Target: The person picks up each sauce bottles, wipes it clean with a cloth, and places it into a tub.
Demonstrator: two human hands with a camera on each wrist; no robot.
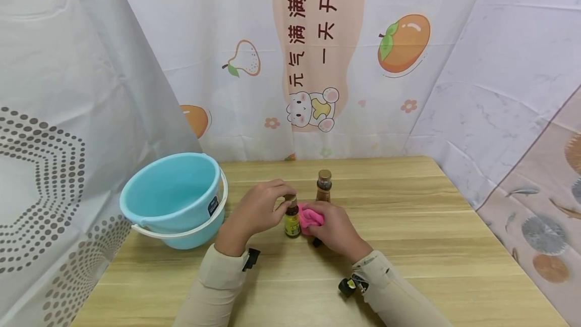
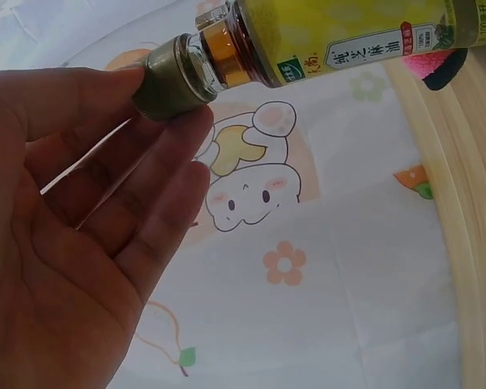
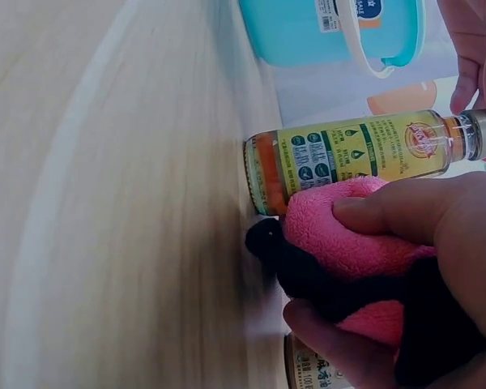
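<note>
A small sesame oil bottle (image 1: pixel 292 225) with a yellow label stands upright on the table. My left hand (image 1: pixel 258 208) pinches its cap (image 2: pixel 174 77) between thumb and fingertips. In my right hand (image 1: pixel 338 231) is a bunched pink and black cloth (image 3: pixel 332 227), pressed close against the bottle's side, low down in the right wrist view. Just behind the right hand rises a second, brown bottle (image 1: pixel 324 184) with a golden cap; the hand hides its lower part in the head view.
A light blue bucket (image 1: pixel 181 226) with a white handle (image 1: pixel 199 228) stands at the left of the wooden table (image 1: pixel 408 216). Printed curtains (image 1: pixel 254 14) hang behind the table and along both sides.
</note>
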